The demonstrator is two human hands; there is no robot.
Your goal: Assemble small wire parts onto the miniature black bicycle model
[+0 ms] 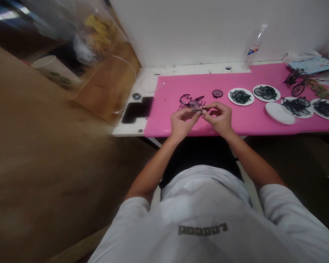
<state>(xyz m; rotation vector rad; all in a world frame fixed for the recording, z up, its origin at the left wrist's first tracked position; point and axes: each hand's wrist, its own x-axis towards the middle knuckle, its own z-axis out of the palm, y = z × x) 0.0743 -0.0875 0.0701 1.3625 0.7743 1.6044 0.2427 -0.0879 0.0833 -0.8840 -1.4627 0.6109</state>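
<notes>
My left hand (182, 122) and my right hand (219, 117) meet near the front edge of the pink mat (175, 87). Between their fingertips both pinch a small dark part (196, 110), too small to make out in detail. Just beyond my fingers lie several black pieces (185, 99) and a small spoked wheel (193, 104). Another small wheel (217, 94) rests farther back to the right. White plates (230, 98) with black parts stand on the right of the mat, beside an overlapping bare white plate (279, 113).
A black phone-like object (133, 112) lies at the table's left end near a cable. At the back stands a clear bottle (253, 49). A small black bicycle model (298, 87) and plastic packets (315, 65) are at the far right. A white wall rises behind.
</notes>
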